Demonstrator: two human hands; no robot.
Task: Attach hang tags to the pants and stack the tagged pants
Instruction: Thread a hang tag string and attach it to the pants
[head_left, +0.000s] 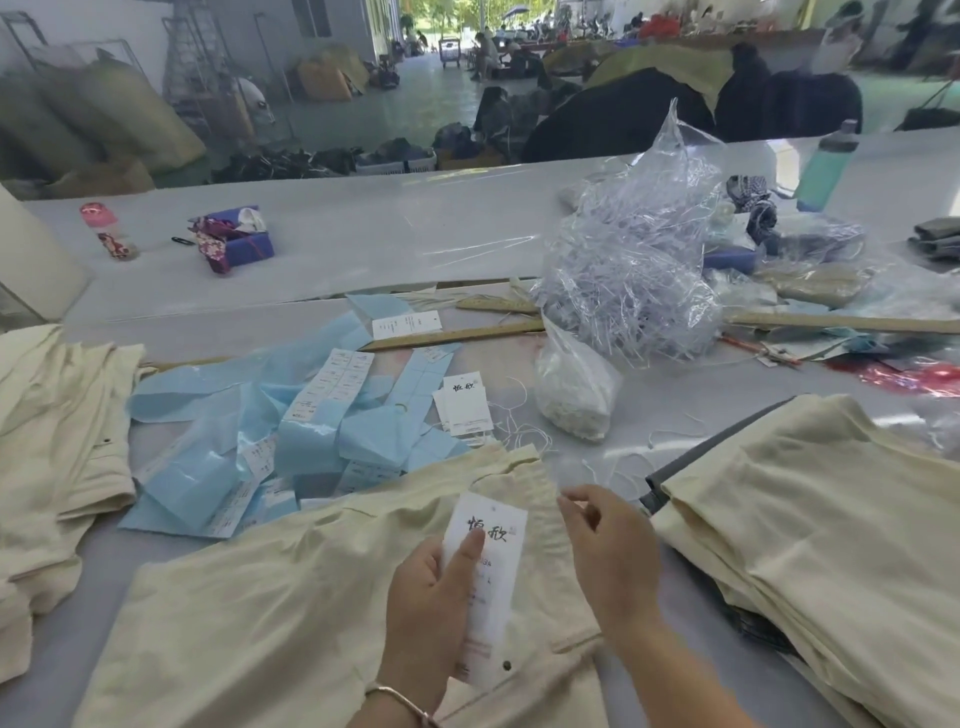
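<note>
Gripping a white hang tag (485, 577) over the cream pants (291, 597) spread on the table (363, 234), the left hand (434, 608) pins it with the thumb; two black brush-style characters head the tag, the smaller print too blurred to read. The right hand (608, 551) hovers beside it, fingertips pinched together, on what cannot be told. More pants (821, 530) lie stacked to the right, spare tags (464, 410) beyond.

White hang tag (485, 577) upright over cream pants (270, 618).
Pants lie flat at lower centre; more stacked pants (831, 545) at right.
</note>
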